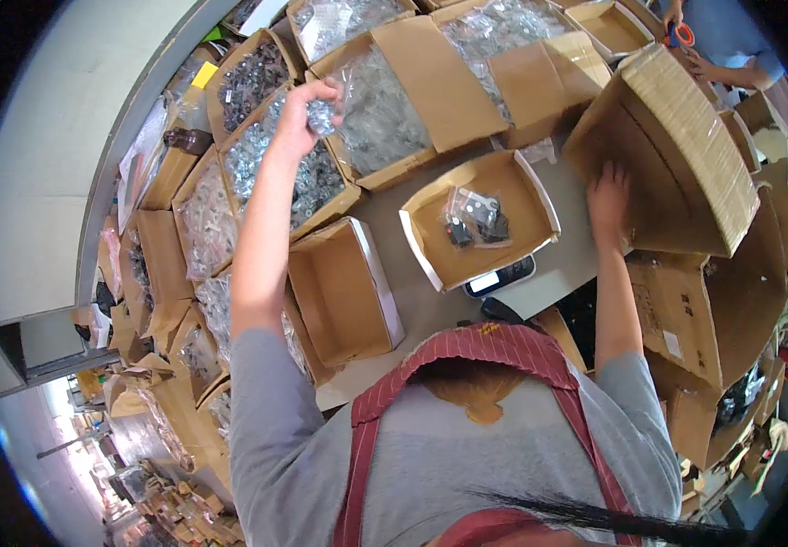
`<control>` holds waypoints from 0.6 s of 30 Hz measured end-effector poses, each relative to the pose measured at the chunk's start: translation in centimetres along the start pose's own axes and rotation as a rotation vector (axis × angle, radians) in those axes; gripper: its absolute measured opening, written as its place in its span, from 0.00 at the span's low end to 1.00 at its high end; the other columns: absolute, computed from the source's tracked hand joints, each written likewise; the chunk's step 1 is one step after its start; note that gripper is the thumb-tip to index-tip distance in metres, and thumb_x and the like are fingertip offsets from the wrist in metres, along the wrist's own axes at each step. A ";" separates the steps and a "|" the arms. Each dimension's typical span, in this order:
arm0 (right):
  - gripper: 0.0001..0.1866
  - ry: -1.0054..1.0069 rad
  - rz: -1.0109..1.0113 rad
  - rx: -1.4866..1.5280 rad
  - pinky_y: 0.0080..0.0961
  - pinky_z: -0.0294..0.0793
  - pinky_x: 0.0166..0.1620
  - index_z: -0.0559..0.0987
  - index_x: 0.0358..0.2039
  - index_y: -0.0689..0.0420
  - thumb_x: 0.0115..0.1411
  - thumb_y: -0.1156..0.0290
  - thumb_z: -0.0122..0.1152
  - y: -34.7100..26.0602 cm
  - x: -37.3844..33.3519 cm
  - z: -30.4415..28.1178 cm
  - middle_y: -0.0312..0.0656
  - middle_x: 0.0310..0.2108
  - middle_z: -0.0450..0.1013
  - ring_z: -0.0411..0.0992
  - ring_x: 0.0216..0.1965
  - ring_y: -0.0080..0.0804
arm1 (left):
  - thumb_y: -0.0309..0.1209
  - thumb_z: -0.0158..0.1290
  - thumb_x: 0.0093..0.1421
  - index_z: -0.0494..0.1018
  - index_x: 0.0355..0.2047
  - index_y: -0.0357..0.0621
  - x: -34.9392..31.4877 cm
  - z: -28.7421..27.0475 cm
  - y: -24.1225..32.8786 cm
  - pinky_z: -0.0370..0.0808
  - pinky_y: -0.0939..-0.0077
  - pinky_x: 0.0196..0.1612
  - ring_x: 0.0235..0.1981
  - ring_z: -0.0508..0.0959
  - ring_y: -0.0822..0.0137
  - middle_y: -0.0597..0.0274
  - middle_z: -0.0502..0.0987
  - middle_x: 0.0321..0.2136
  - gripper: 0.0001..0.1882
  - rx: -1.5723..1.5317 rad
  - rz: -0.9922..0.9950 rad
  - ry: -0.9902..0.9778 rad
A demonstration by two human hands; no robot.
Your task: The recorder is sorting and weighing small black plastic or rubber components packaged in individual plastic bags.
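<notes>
My left hand (299,120) is raised over the far-left boxes, its fingers closed round a small clear plastic bag of silvery metal parts (322,117). Below it sits an open box of loose shiny metal pieces (316,182). At the right, my right hand (609,196) reaches into the mouth of a big tilted cardboard box (685,155), fingers stretched out and touching nothing I can make out clearly. Between my arms, a shallow carton (426,260) holds clear bags with black and silver parts (478,219). It rests on a scale with a lit display (499,277).
An open brown carton (339,296) stands inside my left forearm. Boxes of clear bagged parts (380,109) line the far side, some under cardboard flaps (439,87). More cartons (667,310) crowd the right. Another person's hand (702,66) is at the far right, near orange-handled scissors (683,35).
</notes>
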State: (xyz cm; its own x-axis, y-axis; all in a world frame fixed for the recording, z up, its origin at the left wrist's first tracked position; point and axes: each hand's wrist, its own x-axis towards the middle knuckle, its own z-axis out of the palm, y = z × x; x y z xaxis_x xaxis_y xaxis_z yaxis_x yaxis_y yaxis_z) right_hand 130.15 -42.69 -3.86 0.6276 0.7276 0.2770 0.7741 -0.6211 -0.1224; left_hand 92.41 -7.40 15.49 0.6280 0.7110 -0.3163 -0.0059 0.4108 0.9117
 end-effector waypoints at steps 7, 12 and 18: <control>0.24 -0.020 -0.030 -0.018 0.46 0.62 0.58 0.68 0.54 0.61 0.59 0.66 0.50 0.2 0.6 1.0 0.56 0.55 0.64 0.62 0.55 0.54 | 0.29 0.53 0.51 0.74 0.30 0.40 -5.4 10.8 -3.7 0.73 0.76 0.39 0.32 0.74 0.71 0.62 0.74 0.29 0.07 0.359 -0.121 -0.431; 0.24 0.032 0.028 0.025 0.50 0.62 0.58 0.67 0.55 0.60 0.57 0.67 0.52 -0.2 -0.4 1.0 0.54 0.56 0.62 0.61 0.57 0.55 | 0.36 0.57 0.56 0.76 0.35 0.38 -5.2 14.8 -7.3 0.72 0.73 0.44 0.37 0.76 0.69 0.60 0.79 0.33 0.13 1.215 -0.040 -0.696; 0.26 -0.024 0.082 -0.003 0.51 0.62 0.58 0.65 0.56 0.58 0.56 0.66 0.53 0.0 -0.4 0.3 0.52 0.56 0.62 0.59 0.58 0.55 | 0.32 0.54 0.58 0.76 0.35 0.40 9.8 16.1 -3.1 0.73 0.72 0.40 0.34 0.77 0.69 0.58 0.79 0.31 0.09 1.194 0.288 -0.213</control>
State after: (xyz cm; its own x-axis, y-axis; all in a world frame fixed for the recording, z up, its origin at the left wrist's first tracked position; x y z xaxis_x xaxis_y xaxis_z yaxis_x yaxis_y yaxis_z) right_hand 129.95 -42.88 -4.29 0.6907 0.6809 0.2435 0.7197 -0.6798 -0.1407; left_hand 111.14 -10.91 13.75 0.8352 0.5370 -0.1188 0.4763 -0.5982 0.6444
